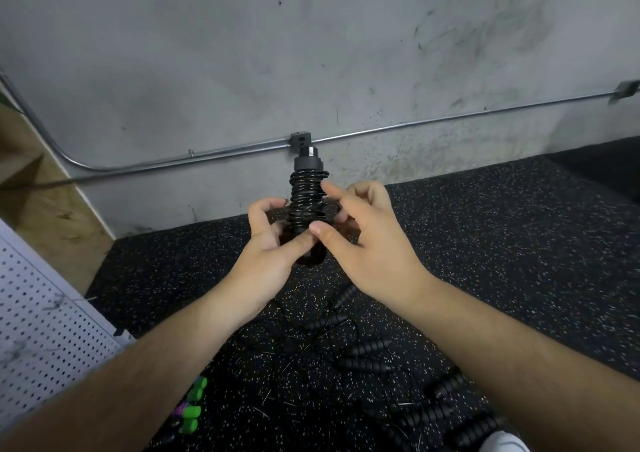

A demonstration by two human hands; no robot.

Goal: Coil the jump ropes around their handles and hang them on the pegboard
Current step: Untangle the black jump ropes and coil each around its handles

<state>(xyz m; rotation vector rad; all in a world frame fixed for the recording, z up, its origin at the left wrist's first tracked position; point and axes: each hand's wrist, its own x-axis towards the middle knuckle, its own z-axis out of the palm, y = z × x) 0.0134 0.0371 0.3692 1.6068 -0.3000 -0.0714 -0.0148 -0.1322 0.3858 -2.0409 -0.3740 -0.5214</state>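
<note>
The left hand (266,247) grips the handles (306,160) upright between both hands. The right hand (363,240) pinches the coiled rope (306,195). The rope seems light and springy, so hold the last turn.

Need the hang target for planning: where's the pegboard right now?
Head view, lower left edge: the white pegboard sits left of the left forearm, bordering the speckled floor, below the wooden panel.
</note>
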